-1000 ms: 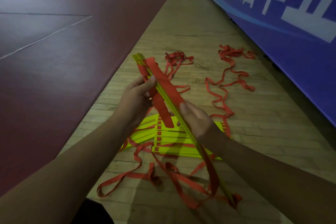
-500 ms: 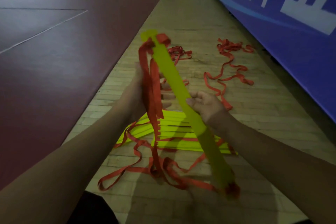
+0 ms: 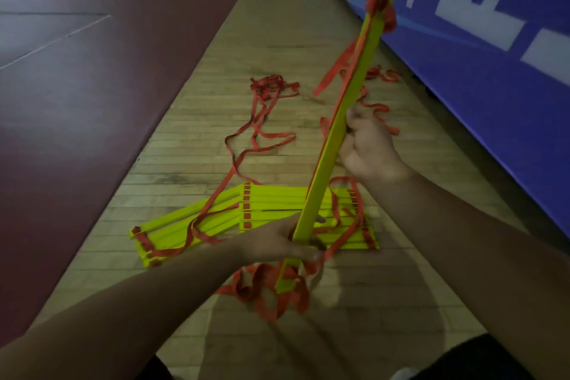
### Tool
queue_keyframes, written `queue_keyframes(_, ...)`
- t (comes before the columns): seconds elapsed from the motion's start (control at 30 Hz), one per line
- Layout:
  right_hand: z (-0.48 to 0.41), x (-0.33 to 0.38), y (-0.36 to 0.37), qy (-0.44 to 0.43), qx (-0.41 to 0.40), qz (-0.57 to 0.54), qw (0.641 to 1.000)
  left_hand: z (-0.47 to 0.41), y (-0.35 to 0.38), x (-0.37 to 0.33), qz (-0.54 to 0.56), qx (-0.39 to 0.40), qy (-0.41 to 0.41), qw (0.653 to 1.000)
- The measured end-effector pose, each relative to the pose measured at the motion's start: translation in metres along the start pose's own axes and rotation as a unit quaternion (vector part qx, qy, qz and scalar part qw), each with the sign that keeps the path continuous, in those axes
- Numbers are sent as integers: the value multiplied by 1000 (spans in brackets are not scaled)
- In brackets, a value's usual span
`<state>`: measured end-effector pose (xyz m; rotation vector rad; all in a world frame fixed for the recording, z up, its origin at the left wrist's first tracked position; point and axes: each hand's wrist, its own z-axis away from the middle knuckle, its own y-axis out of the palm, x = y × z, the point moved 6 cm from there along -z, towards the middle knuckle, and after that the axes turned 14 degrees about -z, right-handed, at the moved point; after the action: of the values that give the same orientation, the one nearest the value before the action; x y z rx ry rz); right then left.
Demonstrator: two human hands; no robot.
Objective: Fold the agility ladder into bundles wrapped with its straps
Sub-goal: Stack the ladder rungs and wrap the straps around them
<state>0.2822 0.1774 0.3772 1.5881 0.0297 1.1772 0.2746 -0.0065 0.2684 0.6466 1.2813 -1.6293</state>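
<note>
I hold a stack of yellow ladder rungs tilted steeply, its top end leaning right toward the blue banner. My left hand grips the stack near its lower end. My right hand grips it around the middle. Red strap bunches in loops at the lower end, below my left hand, and more red strap hangs at the top end. Behind the stack, several yellow rungs joined by red strap lie flat on the wooden floor.
Loose red strap trails over the wooden floor strip beyond the flat rungs. A blue banner wall with white characters runs along the right. Dark red court flooring lies to the left.
The held rung stack has swung from pointing up-left to leaning up-right. My left hand slid down to its lower end, and my right hand moved up and to the right.
</note>
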Motion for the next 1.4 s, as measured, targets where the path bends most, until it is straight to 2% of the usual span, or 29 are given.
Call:
queue_keyframes(0.1,-8,8,-18,-4,-55,-48,997,-5,-10,2,-36,-79,-32,996)
queue_keyframes(0.17,-9,13,-35,0,-84,-34,996,-3,-27,-1,-44,-115,-63,990)
queue_keyframes(0.2,-5,17,-43,-2,-91,40,995,-1,-38,-2,-65,-130,-75,986)
queue_keyframes(0.23,-2,23,-51,-15,-96,171,980,2,-50,-3,-109,-147,-86,979)
queue_keyframes(0.27,2,29,-58,-37,-91,333,938,6,-61,-6,-178,-160,-96,966)
queue_keyframes(0.3,2,33,-65,-73,-83,469,876,10,-70,-8,-245,-168,-104,949)
queue_keyframes(0.37,10,37,-56,-152,-26,633,759,16,-81,-11,-331,-156,-122,922)
queue_keyframes(0.43,21,21,-33,-189,128,695,682,22,-86,-14,-383,-138,-132,904)
queue_keyframes(0.5,41,-7,-19,-154,297,696,635,26,-89,-18,-409,-131,-122,895)
queue_keyframes(0.57,57,-32,-17,-155,386,721,554,30,-91,-26,-436,-130,-99,885)
queue_keyframes(0.6,62,-42,-18,-156,404,731,527,30,-92,-29,-456,-129,-87,876)
queue_keyframes(0.63,66,-46,-16,-147,415,732,520,31,-92,-33,-479,-125,-75,865)
queue_keyframes(0.77,69,-53,-10,-72,429,738,516,37,-91,-43,-548,-106,-48,828)
queue_keyframes(0.83,73,-57,-12,-29,443,704,554,41,-92,-43,-540,-79,-44,837)
queue_keyframes(0.87,74,-59,-14,-14,448,690,568,43,-95,-40,-509,-59,-46,857)
queue_keyframes(0.93,72,-59,-19,3,440,687,578,50,-103,-31,-411,-24,-56,910)
queue_keyframes(1.0,68,-52,-20,4,423,686,591,58,-114,-21,-318,-12,-62,946)
queue_keyframes(1.1,64,-47,-22,18,417,666,618,66,-125,-12,-164,-52,-40,984)
queue_keyframes(1.2,64,-48,-21,38,405,620,671,66,-133,-9,-47,-123,-16,991)
queue_keyframes(1.3,63,-47,-21,61,381,562,731,63,-133,-1,170,-131,19,976)
queue_keyframes(1.4,61,-48,-21,90,347,510,782,62,-139,-2,234,-161,47,958)
